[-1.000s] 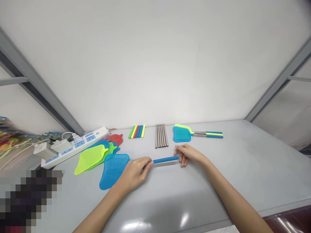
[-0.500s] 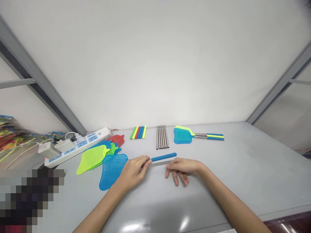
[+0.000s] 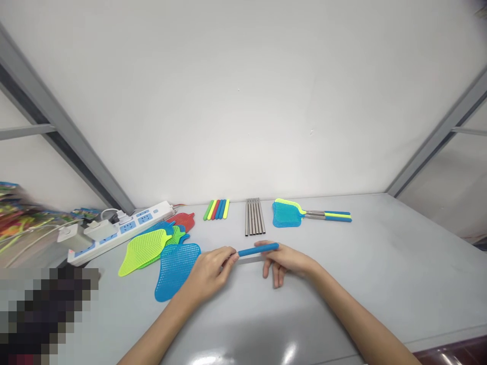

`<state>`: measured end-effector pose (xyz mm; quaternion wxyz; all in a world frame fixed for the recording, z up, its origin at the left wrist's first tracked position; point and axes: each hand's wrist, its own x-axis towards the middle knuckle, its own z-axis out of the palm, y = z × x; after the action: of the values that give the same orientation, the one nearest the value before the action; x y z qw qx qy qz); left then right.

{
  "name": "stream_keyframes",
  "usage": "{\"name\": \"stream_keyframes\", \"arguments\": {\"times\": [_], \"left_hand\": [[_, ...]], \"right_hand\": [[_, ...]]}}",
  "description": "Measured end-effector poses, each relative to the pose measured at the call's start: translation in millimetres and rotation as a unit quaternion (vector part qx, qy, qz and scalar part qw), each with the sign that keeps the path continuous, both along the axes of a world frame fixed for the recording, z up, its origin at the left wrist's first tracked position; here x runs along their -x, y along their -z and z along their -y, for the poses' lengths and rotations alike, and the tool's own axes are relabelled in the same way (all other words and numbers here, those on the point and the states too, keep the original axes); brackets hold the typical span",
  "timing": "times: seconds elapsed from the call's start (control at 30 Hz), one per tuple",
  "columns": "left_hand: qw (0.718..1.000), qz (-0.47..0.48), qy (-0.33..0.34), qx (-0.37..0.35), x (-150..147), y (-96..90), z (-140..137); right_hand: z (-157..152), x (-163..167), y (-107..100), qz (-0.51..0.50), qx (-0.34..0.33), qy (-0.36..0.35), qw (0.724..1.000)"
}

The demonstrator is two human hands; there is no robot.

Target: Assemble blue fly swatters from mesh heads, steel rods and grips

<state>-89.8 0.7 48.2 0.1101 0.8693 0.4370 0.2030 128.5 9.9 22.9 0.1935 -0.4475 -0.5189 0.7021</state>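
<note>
My left hand (image 3: 213,267) is closed around the middle of a blue fly swatter (image 3: 175,274). Its mesh head spreads to the left of the hand, and its blue handle (image 3: 258,249) points right. Under my fingers the part joining head and handle is mostly hidden. My right hand (image 3: 286,262) is at the handle's far end, fingers apart and the index finger stretched behind it; I cannot tell whether it touches. Left of my left hand lie loose swatter heads: yellow-green (image 3: 146,249), green, blue and red (image 3: 183,221).
At the back lie several coloured handle grips (image 3: 216,209), several metal rods (image 3: 254,217) and a stack of fly swatters (image 3: 289,214) with handles pointing right. A white power strip (image 3: 125,228) with plugs and cables runs along the left. Colourful packaging (image 3: 19,218) is at the far left.
My right hand has risen slightly, and its index finger now reaches behind the blue handle's end. The left hand keeps its hold on the swatter, almost in place.
</note>
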Motion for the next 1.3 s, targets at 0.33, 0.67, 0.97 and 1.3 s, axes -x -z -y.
{"name": "stream_keyframes", "arguments": {"times": [0.33, 0.67, 0.97, 1.3], "left_hand": [[1.0, 0.002, -0.003, 0.012, -0.4, -2.0, 0.8], [1.0, -0.01, 0.004, 0.023, -0.7, 2.8, -1.1], [1.0, -0.01, 0.01, 0.027, -1.3, 6.6, -2.4], [1.0, -0.013, 0.012, 0.02, -6.7, 8.3, -1.4]], "right_hand": [[-7.2, -11.4, 1.5, 0.066, -0.054, 0.067, 0.994], [-10.4, -7.0, -2.5, -0.006, -0.061, 0.155, 0.986], [-3.0, 3.0, -5.2, -0.064, -0.053, 0.073, 0.994], [-6.8, -3.7, -0.9, -0.051, -0.075, 0.052, 0.995]]}}
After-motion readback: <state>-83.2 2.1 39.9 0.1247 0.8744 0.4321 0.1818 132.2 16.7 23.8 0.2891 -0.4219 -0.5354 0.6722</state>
